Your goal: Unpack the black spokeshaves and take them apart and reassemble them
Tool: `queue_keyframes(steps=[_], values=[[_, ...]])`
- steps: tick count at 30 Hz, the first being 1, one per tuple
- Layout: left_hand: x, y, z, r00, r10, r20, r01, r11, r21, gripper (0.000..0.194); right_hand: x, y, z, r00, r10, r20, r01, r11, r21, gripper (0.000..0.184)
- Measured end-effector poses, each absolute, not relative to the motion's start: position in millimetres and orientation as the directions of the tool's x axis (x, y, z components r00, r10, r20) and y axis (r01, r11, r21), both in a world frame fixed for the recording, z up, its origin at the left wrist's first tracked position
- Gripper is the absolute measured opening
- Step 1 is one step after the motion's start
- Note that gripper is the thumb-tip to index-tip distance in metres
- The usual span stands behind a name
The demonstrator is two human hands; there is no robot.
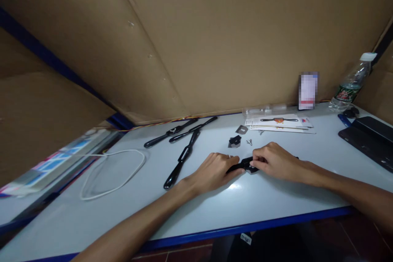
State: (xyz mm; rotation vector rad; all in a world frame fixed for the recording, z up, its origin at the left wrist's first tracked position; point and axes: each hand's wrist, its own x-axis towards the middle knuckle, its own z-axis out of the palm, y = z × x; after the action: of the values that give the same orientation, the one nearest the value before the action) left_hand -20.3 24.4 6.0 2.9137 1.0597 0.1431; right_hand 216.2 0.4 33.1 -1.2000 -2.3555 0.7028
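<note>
A black spokeshave [247, 162] lies low over the white table in front of me, with a grey metal blade [252, 170] at its middle. My left hand [216, 168] is closed around its left handle, thumb along the near side. At the centre, the bent fingers of my right hand [273, 161] pinch against the tool; any small part under those fingertips is hidden. Just beyond my hands are a black cap piece [235, 140] on a grey blade, another loose blade [241, 129] with a slot, and some small screws [249, 142].
Further spokeshave bodies [181, 159] lie to the left, beside a looped white cable [115, 151]. Printed cards [278, 121] rest at the back. A phone-like blurred object [308, 91], a water bottle [350, 86] and a dark case [368, 139] stand right. Cardboard walls enclose the table.
</note>
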Motion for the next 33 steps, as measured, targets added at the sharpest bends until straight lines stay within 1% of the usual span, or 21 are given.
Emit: queue_keyframes(steps=[1,2,4,8,10,12,14,16,18,19,20,22,26,29,33], values=[[-20,24,6,0.763,0.643,0.073,0.639,-0.766,0.067,0.04,217,1,34,-0.575,0.804,0.149,0.627,0.55,-0.551,0.024],[-20,24,6,0.763,0.642,0.073,0.638,-0.767,0.067,0.039,218,1,34,-0.594,0.789,0.156,0.624,0.574,-0.53,0.026],[-20,24,6,0.765,0.64,0.077,0.636,-0.768,0.07,0.037,220,2,34,-0.601,0.785,0.149,0.617,0.574,-0.538,0.027],[-21,24,6,0.767,0.636,0.085,0.631,-0.771,0.082,0.038,218,0,36,-0.558,0.825,0.095,0.648,0.504,-0.571,0.031],[-21,24,6,0.768,0.634,0.085,0.628,-0.773,0.088,0.04,216,0,38,-0.57,0.82,0.057,0.635,0.484,-0.602,0.036],[-22,24,5,0.77,0.632,0.089,0.625,-0.775,0.094,0.041,216,2,39,-0.589,0.807,0.036,0.583,0.455,-0.673,0.038],[-22,24,4,0.77,0.631,0.097,0.623,-0.775,0.105,0.045,216,5,40,-0.577,0.816,0.046,0.533,0.418,-0.735,0.039],[-22,25,3,0.765,0.635,0.107,0.625,-0.772,0.116,0.052,219,9,40,-0.544,0.836,0.074,0.525,0.408,-0.747,0.035],[-21,25,2,0.76,0.639,0.116,0.628,-0.769,0.121,0.059,223,12,41,-0.537,0.838,0.094,0.57,0.442,-0.692,0.023],[-21,25,2,0.759,0.64,0.118,0.629,-0.768,0.121,0.062,226,13,41,-0.553,0.828,0.096,0.597,0.474,-0.647,0.017],[-21,25,2,0.757,0.642,0.121,0.631,-0.767,0.122,0.063,228,15,42,-0.581,0.809,0.092,0.616,0.511,-0.6,0.014],[-20,25,2,0.754,0.646,0.12,0.634,-0.763,0.123,0.063,232,16,44,-0.647,0.759,0.079,0.62,0.583,-0.525,0.018],[-20,25,3,0.75,0.652,0.109,0.642,-0.758,0.112,0.059,234,17,43,-0.707,0.705,0.052,0.594,0.632,-0.498,0.013],[-19,24,4,0.752,0.65,0.112,0.64,-0.76,0.111,0.058,231,13,39,-0.716,0.693,0.086,0.591,0.666,-0.455,0.003],[-19,24,4,0.753,0.646,0.124,0.636,-0.763,0.115,0.057,223,5,32,-0.715,0.689,0.119,0.613,0.699,-0.368,0.016]])
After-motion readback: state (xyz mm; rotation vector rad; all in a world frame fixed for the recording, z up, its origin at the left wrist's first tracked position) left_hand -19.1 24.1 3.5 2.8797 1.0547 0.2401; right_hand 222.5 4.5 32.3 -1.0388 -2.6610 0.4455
